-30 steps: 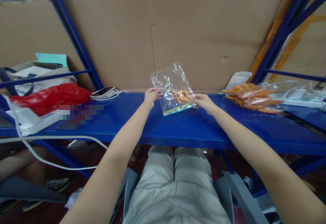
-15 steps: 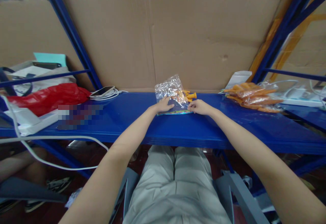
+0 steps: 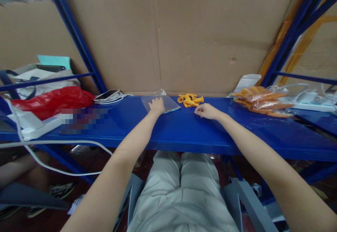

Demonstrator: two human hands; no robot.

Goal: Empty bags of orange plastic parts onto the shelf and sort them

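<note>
My left hand [image 3: 157, 105] lies over a clear plastic bag [image 3: 170, 103] with a coloured strip along its near edge. Its fingers are spread across the film, pressing it to the blue shelf. Just right of the bag lies a small heap of yellow-orange plastic pieces [image 3: 190, 101], some with round cup-like ends. My right hand [image 3: 206, 111] rests on the shelf in front of that heap and apart from it. The right fingers are curled together, and nothing shows in them.
Clear bags with orange pieces [image 3: 260, 100] lie to the right, beside a white power strip [image 3: 313, 103]. On the left are a phone [image 3: 109, 94] on a coiled white cable, a red plastic bag [image 3: 55, 100] and a white box. Cardboard [image 3: 197, 38] backs the blue shelf [image 3: 184, 133].
My left hand has moved left, and the plastic bag has gone with it, out from my right fingers. The yellow-orange pieces now lie uncovered. My right hand has stayed in place.
</note>
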